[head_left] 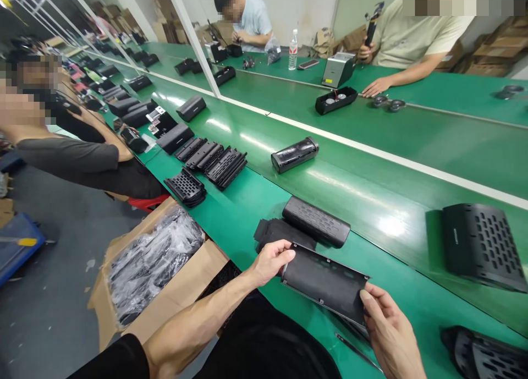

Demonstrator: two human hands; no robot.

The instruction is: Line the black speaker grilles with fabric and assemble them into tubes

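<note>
Between my two hands is a curved black speaker grille panel, its hollow inner side facing up and lined with dark mesh. My left hand pinches its left end between thumb and fingers. At the right end, my right hand grips it with the thumb inside the curve. Just beyond lies a black speaker housing with slotted holes. Dark mesh sheets are piled beside that housing, near my left hand. Below my right hand, a thin metal tool that looks like tweezers rests on the green table.
Stacked slotted panels stand on the table to the left. An open carton of plastic-wrapped parts sits on the floor. On the green conveyor are a speaker body and a slotted housing. Several people work around the line.
</note>
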